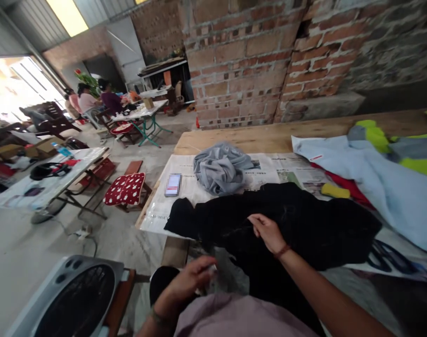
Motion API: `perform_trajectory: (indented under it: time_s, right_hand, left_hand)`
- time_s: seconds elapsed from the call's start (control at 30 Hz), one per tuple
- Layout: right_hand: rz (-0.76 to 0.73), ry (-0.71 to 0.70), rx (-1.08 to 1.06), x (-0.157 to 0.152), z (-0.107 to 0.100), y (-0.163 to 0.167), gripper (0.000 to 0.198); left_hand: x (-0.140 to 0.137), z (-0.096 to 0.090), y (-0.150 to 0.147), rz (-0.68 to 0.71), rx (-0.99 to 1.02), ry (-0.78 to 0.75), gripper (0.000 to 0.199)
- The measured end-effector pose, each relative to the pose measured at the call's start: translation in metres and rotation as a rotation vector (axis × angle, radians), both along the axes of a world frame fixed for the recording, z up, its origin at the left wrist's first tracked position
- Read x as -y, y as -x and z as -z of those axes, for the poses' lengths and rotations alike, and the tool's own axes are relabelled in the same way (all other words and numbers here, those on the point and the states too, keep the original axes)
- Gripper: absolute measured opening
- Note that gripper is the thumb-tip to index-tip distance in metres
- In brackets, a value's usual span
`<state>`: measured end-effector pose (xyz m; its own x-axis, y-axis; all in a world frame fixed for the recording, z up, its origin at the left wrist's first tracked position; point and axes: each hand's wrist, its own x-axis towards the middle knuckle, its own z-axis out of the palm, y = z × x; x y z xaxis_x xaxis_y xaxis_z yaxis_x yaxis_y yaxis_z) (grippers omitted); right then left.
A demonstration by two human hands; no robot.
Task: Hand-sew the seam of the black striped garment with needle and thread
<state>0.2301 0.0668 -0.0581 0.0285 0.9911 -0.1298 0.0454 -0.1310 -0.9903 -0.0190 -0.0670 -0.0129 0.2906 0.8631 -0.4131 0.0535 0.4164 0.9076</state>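
A black cloth garment (290,210) lies spread over the newspaper-covered table and hangs down off its front edge. Over its middle is my right hand (268,232), thumb and fingers pinched together. A faint thin line runs left from those fingertips; whether it is thread or a crease is unclear. My left hand (198,275) is in front of the table edge, lower and apart from the garment's top. Its fingers are curled and blurred, with a small pale thing at the tips that is too smeared to name.
A bundle of grey cloth (218,168) and a phone (173,185) lie behind the garment. To the right are dark-handled scissors (392,257), a yellow object (335,190) and light-blue cloth (368,173). A fan (76,299) stands lower left, beyond it a stool (125,188). Several people sit far back.
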Motion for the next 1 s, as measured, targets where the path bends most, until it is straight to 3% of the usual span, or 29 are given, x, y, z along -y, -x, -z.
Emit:
perform_trajectory:
  time_s: [0.1, 0.2, 0.3, 0.4, 0.53, 0.7, 0.8, 1.0]
  right_hand:
    - [-0.055, -0.032, 0.036, 0.017, -0.019, -0.005, 0.041]
    - [-0.104, -0.055, 0.078, 0.027, -0.031, -0.012, 0.040]
    - [-0.115, -0.058, 0.090, 0.029, -0.033, -0.022, 0.040]
    - [-0.112, -0.018, 0.068, 0.027, -0.032, -0.032, 0.039]
    - [-0.122, 0.031, 0.023, 0.026, -0.028, -0.041, 0.038]
    - [-0.118, 0.049, -0.103, 0.027, -0.016, -0.044, 0.037]
    - [-0.121, 0.048, -0.080, 0.026, -0.010, -0.041, 0.037]
    - [-0.134, 0.038, 0.055, 0.003, -0.013, -0.030, 0.035]
  left_hand:
    - [0.003, -0.061, 0.013, -0.290, 0.185, -0.282, 0.030]
    - [-0.009, -0.107, 0.025, -0.564, 0.413, -0.485, 0.028]
    - [-0.023, -0.137, 0.044, -0.688, 0.590, -0.598, 0.027]
    - [-0.034, -0.151, 0.068, -0.713, 0.615, -0.583, 0.018]
    - [-0.042, -0.136, 0.096, -0.808, 0.551, -0.456, 0.009]
    - [-0.046, -0.083, 0.107, -1.065, 0.508, -0.257, 0.011]
    - [-0.048, -0.054, 0.094, -1.097, 0.490, -0.174, 0.010]
    - [-0.051, -0.019, 0.041, -0.951, 0.476, -0.048, 0.008]
